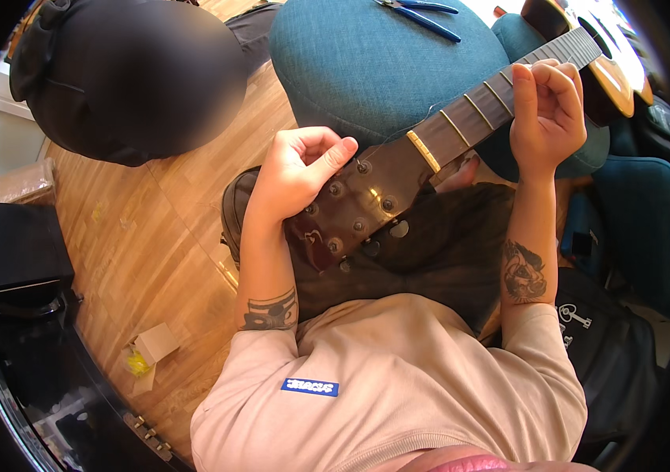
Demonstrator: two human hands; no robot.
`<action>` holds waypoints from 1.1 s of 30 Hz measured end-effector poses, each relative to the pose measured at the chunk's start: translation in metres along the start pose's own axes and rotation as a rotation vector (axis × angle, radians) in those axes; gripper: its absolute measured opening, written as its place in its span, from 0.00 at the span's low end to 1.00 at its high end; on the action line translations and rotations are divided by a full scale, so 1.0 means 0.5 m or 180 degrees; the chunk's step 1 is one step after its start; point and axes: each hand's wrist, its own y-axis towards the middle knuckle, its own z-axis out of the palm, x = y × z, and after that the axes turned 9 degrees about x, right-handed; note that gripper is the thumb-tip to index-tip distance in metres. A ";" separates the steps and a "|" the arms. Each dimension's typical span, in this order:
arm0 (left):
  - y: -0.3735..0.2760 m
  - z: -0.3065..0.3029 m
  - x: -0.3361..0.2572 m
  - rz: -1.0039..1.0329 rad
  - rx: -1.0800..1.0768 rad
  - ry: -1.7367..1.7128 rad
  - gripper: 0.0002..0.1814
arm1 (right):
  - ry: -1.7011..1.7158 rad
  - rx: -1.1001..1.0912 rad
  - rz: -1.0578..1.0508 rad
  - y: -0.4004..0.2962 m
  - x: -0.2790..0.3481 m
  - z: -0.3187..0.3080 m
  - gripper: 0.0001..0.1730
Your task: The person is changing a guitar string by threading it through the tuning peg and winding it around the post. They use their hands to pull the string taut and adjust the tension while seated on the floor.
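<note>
An acoustic guitar neck (473, 115) slants across the person's lap, its headstock (370, 200) nearest the body. At the headstock's far left edge is my left hand (305, 171), thumb against the curled index finger; what lies inside the grip is hidden. Over the fretboard, my right hand (547, 115) has its fingers curled and thumb raised; whether it holds a string cannot be seen. A thin loose string (408, 127) runs from a tuning post past the pale nut (423, 151). Blue-handled cutting pliers (423, 16) lie on a teal upholstered seat (382, 71).
At upper left is a person in dark clothing (99, 106), largely blurred. A glossy black case or cabinet (45, 366) stands at lower left, near a small open cardboard box (158, 342) on the wooden floor (152, 236). A black bag (606, 354) and teal chair (636, 218) are at right.
</note>
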 end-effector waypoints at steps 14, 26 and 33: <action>-0.005 0.001 -0.001 0.0466 0.0431 -0.0507 0.19 | -0.0091 -0.0012 0.0030 -0.008 -0.008 -0.011 0.07; -0.008 -0.013 -0.009 -0.0040 0.0165 -0.0936 0.07 | -0.0135 -0.0086 0.0059 -0.011 -0.012 -0.018 0.07; 0.000 0.005 0.008 0.0599 0.0429 -0.0532 0.06 | -0.0264 -0.0051 0.0092 -0.008 -0.007 -0.016 0.06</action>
